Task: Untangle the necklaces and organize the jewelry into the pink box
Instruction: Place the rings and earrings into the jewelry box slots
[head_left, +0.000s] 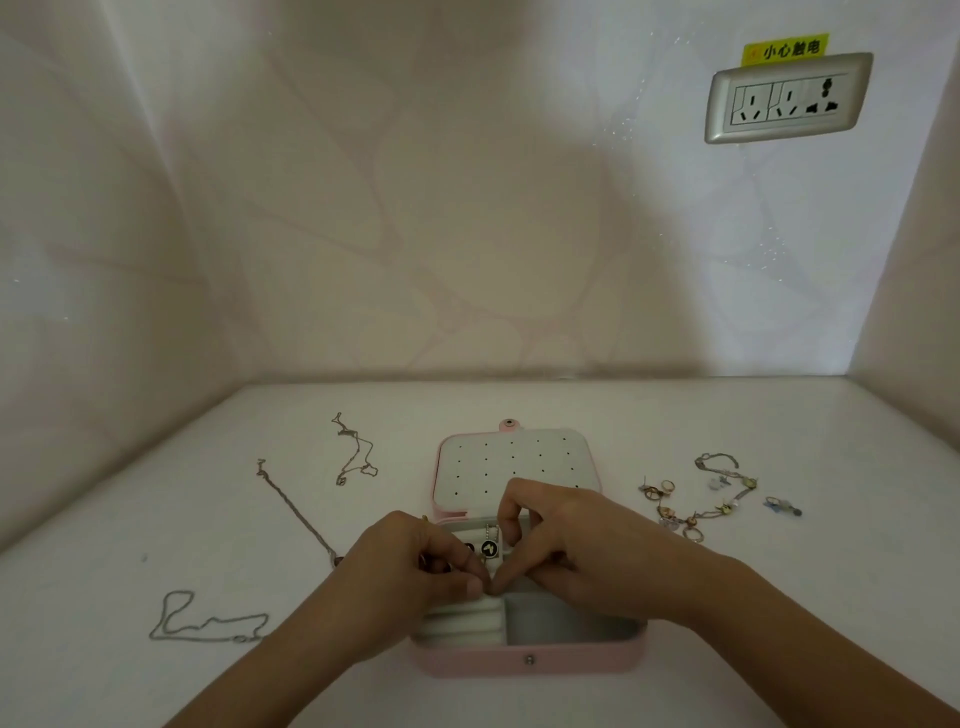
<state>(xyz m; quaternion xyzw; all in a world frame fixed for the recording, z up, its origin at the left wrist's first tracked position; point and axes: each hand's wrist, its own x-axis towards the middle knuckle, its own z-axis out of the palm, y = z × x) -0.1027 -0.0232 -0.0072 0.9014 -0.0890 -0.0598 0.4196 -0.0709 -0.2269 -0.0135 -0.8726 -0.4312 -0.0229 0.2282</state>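
Note:
The pink box (530, 662) lies open in front of me, its white lid panel (511, 465) dotted with small holes. My left hand (410, 577) and my right hand (576, 551) hover over the box's compartments, fingertips pinched together over the ring rolls. A ball chain with round black pendants (488, 545) hangs between them inside the box. What my fingertips pinch is too small to make out. Three loose necklaces lie to the left: a thin chain (356, 452), a long straight chain (296, 512) and a silver chain (208, 621).
Right of the box lie a charm bracelet (727, 488), several rings (657, 488) and small earrings (782, 505). The white table (104, 519) meets a wall at the back. A wall socket (787, 98) with a yellow label sits top right.

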